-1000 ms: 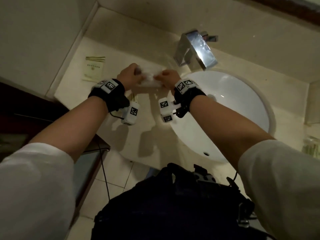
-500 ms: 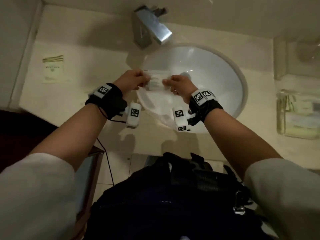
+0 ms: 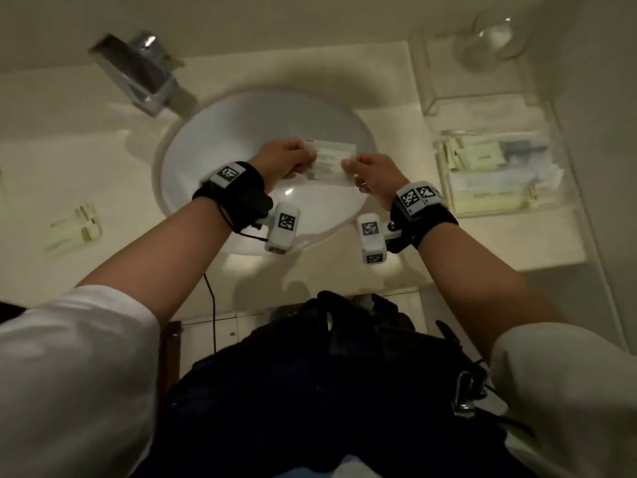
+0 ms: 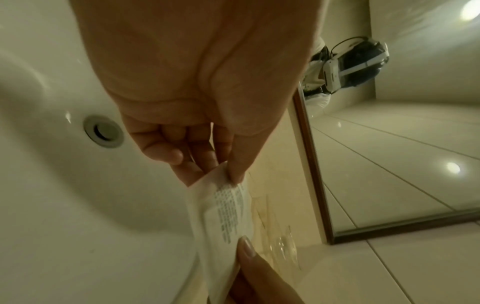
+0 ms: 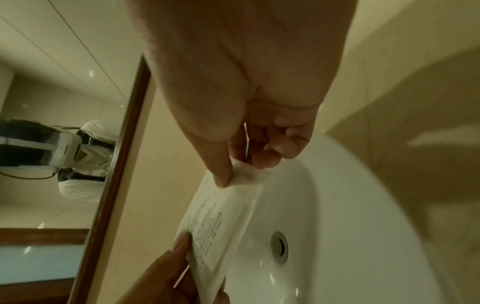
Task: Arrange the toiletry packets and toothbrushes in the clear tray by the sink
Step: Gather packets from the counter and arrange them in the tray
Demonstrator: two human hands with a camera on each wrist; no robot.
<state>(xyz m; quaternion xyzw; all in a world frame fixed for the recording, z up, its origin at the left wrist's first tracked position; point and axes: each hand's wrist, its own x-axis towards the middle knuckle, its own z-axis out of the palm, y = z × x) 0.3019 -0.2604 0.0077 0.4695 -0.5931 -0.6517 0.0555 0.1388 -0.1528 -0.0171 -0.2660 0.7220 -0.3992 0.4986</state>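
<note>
Item: flat rectangular packet (image 3: 331,162), pale crinkled film with fine print, held in the air above the glossy white oval sink (image 3: 220,132). We note the left hand (image 3: 284,160) and right hand (image 3: 374,172) each pinching one short end, grip clenched on it. Clear rigid tray (image 3: 496,208) of packets sits on the cream stone desk (image 3: 396,267), right of the basin.

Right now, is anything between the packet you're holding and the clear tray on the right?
Nothing visible blocks it. Both the left hand and right hand pinch the packet over the sink; only bare counter lies before the clear tray, which already holds packets.
</note>
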